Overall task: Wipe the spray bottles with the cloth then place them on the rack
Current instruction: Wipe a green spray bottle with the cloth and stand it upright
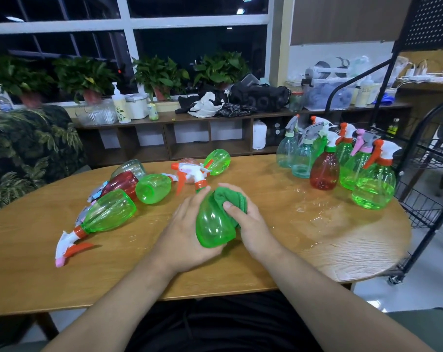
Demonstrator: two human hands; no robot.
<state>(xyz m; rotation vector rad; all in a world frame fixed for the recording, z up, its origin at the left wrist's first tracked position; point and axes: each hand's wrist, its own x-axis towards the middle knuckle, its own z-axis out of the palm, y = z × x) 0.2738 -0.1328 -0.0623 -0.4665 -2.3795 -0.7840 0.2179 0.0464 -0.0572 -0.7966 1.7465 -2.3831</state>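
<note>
My left hand (187, 229) cradles a green spray bottle (214, 226) from the left and below, its orange-and-white trigger head (193, 175) pointing away from me. My right hand (248, 222) presses a folded green cloth (232, 199) against the bottle's right side. Several more bottles lie on their sides on the wooden table (317, 240) at the left, among them a green one (108, 212) and a dark red one (121, 184). Several upright bottles, green, teal and one red (324, 171), stand at the table's right end. The black wire rack (428, 179) stands just beyond that end.
Clear film or wet patches (314, 209) glint on the table right of my hands. A leaf-patterned chair (30, 151) stands at the far left. Behind the table runs a low shelf unit (190, 138) with potted plants, bags and containers on top.
</note>
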